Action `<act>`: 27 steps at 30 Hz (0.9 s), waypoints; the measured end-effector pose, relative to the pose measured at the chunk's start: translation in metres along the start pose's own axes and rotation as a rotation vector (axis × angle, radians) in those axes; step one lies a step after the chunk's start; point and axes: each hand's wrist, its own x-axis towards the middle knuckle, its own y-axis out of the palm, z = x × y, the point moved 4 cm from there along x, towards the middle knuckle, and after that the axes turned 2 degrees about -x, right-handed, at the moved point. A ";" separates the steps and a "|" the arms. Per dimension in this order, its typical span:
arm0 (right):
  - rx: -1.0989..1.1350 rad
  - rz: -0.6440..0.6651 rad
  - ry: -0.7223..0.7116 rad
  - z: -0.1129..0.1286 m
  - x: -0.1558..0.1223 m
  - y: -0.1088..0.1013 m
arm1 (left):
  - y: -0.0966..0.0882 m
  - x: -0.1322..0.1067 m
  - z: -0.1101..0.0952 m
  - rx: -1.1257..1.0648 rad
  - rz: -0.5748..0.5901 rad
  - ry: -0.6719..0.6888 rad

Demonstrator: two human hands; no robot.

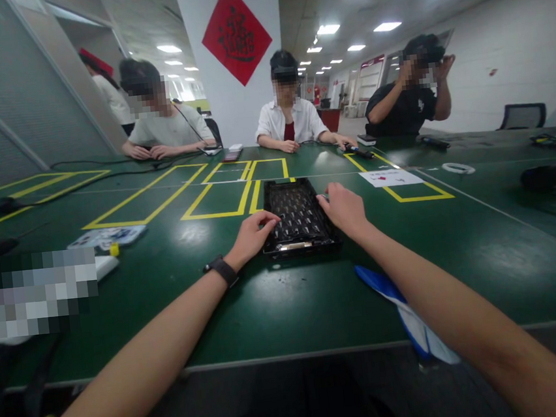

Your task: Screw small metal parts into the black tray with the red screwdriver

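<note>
A black rectangular tray (304,249) lies on the green table in front of me, with rows of small shiny pieces inside it. My left hand (255,235), a dark band on its wrist, is at the tray's left side with its bent fingers closed over the rim. On the opposite side, my right hand (345,207) has its fingers curled against the right rim. Part of the fingertips on both hands is hard to make out. Below my right forearm is a blue and white cloth-like item (388,286), reaching over the table's front edge.
Yellow tape outlines (146,220) mark the green table (288,312). A white paper sheet (391,178) and a tape ring (458,168) lie to the right. Cables and a patterned flat item (108,236) are on the left. Three people sit across the table.
</note>
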 end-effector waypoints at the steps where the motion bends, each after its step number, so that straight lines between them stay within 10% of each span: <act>1: 0.037 -0.021 -0.105 0.015 -0.003 -0.002 | 0.001 0.001 0.001 -0.005 0.007 -0.001; 6: 0.190 0.181 -0.309 0.056 -0.013 0.019 | 0.003 0.003 0.004 -0.015 0.027 -0.017; 27: 0.828 0.576 -0.368 0.029 -0.006 0.028 | 0.002 -0.001 0.000 -0.016 0.014 -0.005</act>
